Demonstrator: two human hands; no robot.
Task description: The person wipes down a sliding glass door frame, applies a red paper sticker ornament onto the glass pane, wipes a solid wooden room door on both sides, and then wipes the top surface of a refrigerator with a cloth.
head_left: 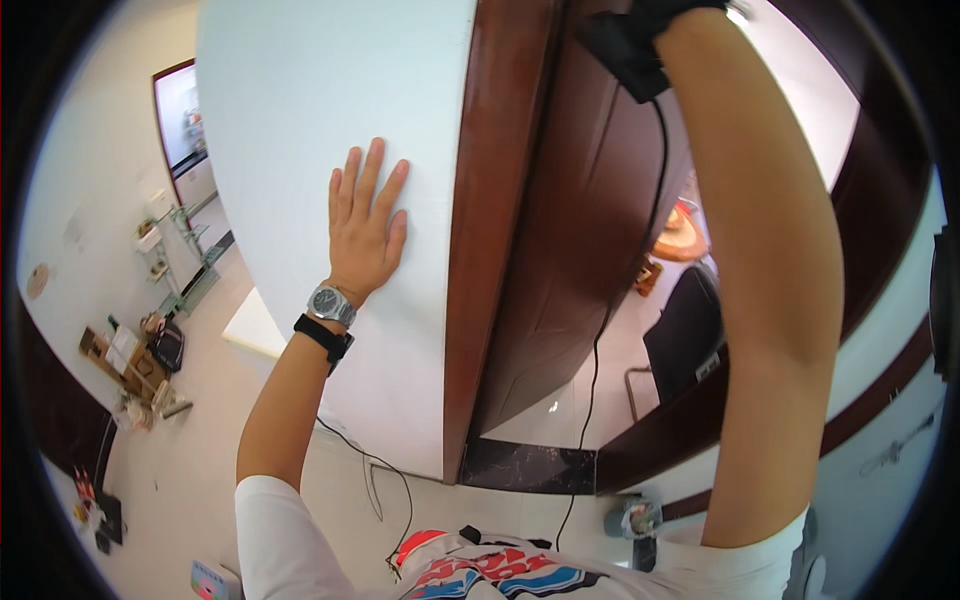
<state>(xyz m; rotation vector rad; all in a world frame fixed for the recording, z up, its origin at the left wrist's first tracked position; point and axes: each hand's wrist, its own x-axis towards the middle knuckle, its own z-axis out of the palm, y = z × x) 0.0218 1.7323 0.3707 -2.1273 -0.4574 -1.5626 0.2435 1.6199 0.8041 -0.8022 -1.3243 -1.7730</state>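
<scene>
1. Left hand [365, 240]: the palm lies against the white wall [275, 170], fingers spread wide, gripping nothing. From my remote post I judge this support contact fully made.
2. Right arm [775, 260]: raised high, reaching up to the upper edge of my view. I do not see the right hand itself, so I cannot tell whether its fingers are wide, narrow or holding something.
3. Black unit [625, 50]: blurred, at the right wrist. I cannot establish whether it is worn or held. A black cable [595, 375] runs from it down past the dark threshold [525, 465].
4. Brown door [575, 230]: it stands ajar, to the right of the door frame [490, 200]. A black chair [690, 315] shows through the opening.
5. Done, in my judgement: the bracing on the wall and the upward reach.
6. Left, in my judgement: whatever the right hand works at overhead. That contact lies outside my view; I find no sign of completion and certify no result.
</scene>
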